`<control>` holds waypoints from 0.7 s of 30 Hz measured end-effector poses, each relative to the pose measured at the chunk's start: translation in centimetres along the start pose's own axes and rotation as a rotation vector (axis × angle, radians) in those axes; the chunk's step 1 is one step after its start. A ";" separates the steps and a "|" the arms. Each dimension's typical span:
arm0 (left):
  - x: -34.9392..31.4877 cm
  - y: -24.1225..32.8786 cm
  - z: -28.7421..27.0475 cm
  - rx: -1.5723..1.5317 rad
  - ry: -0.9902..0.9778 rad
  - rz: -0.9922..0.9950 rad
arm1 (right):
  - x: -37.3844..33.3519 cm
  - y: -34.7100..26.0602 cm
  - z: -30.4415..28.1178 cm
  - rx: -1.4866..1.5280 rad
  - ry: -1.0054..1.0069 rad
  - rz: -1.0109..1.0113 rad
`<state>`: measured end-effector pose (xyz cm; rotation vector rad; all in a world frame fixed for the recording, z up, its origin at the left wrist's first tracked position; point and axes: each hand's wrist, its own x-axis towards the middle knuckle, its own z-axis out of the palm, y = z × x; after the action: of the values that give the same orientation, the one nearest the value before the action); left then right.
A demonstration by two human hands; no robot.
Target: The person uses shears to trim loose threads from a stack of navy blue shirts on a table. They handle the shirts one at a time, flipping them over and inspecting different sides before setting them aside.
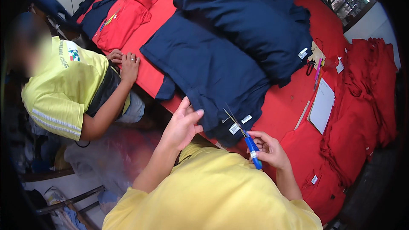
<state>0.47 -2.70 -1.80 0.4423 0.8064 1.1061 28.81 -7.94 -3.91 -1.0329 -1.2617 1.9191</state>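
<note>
A navy garment (204,64) lies spread on the red-covered table in front of me, its near end close to my body. My right hand (272,149) grips a pair of blue-handled scissors (252,148). Their thin blades point away from me, parted, over the garment's near edge beside a white barcode label (234,128) and a second small white label (246,119). At the garment's near left edge is my left hand (181,125), fingers apart and thumb stretched out, with nothing visible in it.
A thick navy garment pile (251,21) lies beyond. Red garments (362,98) are heaped along the right side, near a white notepad (322,105) and a pink pen (318,69). At the left, a person in a yellow shirt (72,85) rests both hands on the table edge.
</note>
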 end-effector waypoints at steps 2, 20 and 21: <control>-0.1 0.2 0.3 -0.018 -0.064 0.014 | 0.0 -0.1 1.3 -0.163 0.113 -0.107; 0.0 -1.0 -0.9 0.115 -0.038 0.187 | 2.3 -1.1 4.9 -0.673 0.117 -0.291; 0.0 -0.9 -0.9 0.137 -0.046 0.192 | 2.5 -1.3 5.0 -0.650 0.112 -0.259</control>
<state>0.32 -3.13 -2.95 0.6689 0.8139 1.2175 23.30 -7.72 -2.16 -1.1870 -1.9040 1.2545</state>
